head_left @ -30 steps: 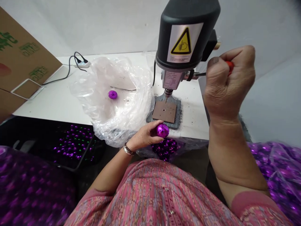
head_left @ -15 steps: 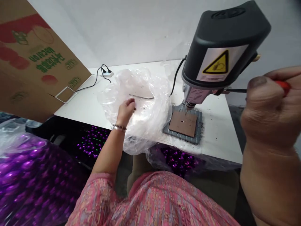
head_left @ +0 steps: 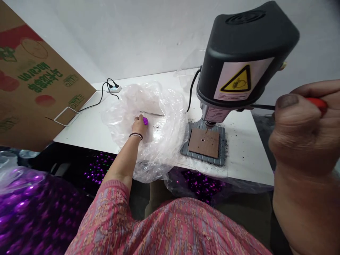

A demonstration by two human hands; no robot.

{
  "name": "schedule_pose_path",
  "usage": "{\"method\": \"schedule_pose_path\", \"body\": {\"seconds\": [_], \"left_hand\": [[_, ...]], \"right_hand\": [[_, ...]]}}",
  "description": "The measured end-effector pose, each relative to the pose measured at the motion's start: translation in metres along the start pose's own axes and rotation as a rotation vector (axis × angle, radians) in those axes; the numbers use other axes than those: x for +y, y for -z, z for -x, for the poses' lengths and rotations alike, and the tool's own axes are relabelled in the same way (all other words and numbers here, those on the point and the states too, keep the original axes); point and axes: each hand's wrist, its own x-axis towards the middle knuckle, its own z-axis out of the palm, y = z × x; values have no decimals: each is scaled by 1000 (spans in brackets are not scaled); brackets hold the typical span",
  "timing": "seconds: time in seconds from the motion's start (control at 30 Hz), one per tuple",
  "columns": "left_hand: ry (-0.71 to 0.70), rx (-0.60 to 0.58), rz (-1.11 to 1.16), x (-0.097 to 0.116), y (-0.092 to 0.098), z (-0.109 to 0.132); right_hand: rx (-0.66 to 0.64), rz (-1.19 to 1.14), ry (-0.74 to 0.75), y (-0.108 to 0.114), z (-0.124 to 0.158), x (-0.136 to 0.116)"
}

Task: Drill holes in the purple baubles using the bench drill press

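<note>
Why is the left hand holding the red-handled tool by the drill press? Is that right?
No: the right hand holds the red-handled tool by the drill press, as the head view shows. The left hand touches a purple ball in the plastic bag.

Purple ball (head_left: 145, 121), pink patterned sleeve (head_left: 111, 202), black drill press (head_left: 247, 42)

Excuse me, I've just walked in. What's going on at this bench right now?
A person is at a bench drill. Their right hand grips its red-handled lever, while their left hand is on a shiny purple ball in a clear plastic bag. The drill bit sits above a holed brown pad. More purple balls lie below the bench.
</note>
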Motion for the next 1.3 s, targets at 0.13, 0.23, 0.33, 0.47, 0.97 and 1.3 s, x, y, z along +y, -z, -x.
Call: {"method": "schedule_pose_path", "body": {"seconds": [0.13,0.23,0.33,0.47,0.97,1.3], "left_hand": [[-16,-45,354,11,17,16],[-44,-293,911,25,40,48],[-98,-521,1226,38,55,94],[-75,-690,1327,54,45,150],[-182,-436,808,136,-45,156],[-252,-403,644,147,-51,150]], "right_hand": [[27,-8,47,-1,0,6],[7,-10,75,-1,-1,11],[21,-16,88,-2,-1,11],[10,-45,91,-2,-2,8],[-107,29,-150,-8,-52,-10],[-172,31,-246,-27,-85,-2]]}}
